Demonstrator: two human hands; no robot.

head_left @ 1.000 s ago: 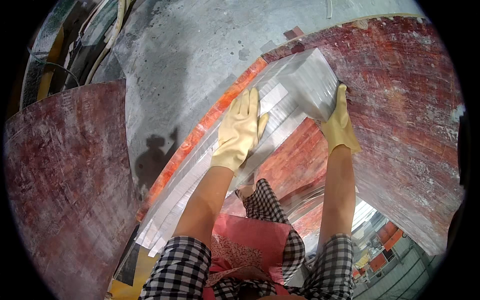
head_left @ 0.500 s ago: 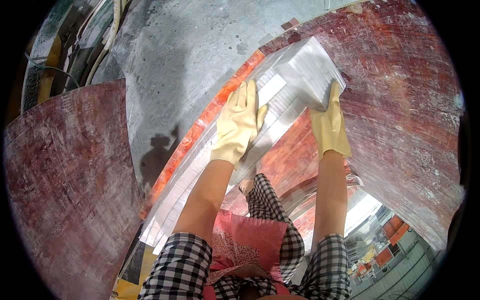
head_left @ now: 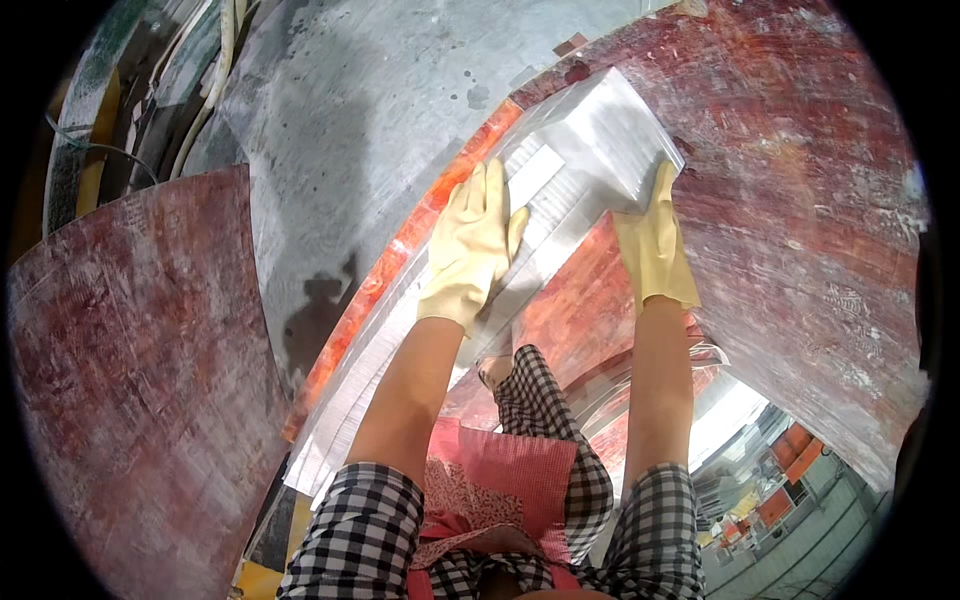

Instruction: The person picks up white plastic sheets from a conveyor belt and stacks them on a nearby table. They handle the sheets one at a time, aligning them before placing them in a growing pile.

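Note:
A tall block of thin, silvery-grey sheets (head_left: 605, 125) stands at the far end of a long layer of pale strips (head_left: 355, 375). My left hand (head_left: 465, 240), in a cream-yellow rubber glove, lies flat on the strips with its fingers stretched forward and its thumb apart. Just beyond its fingertips is a small white rectangular piece (head_left: 535, 173). My right hand (head_left: 655, 240), gloved alike, rests against the near right side of the block. One finger points up along the block's edge; the block and glove partly hide the others.
Under the strips runs a curved orange-red surface (head_left: 385, 265). A large reddish, scuffed board (head_left: 800, 200) spreads to the right, another reddish board (head_left: 140, 370) to the left. Grey concrete floor (head_left: 420, 70) lies beyond. Hoses (head_left: 215, 90) hang at the upper left.
The view has shifted slightly. Both gloved hands keep their places against the strips and the block.

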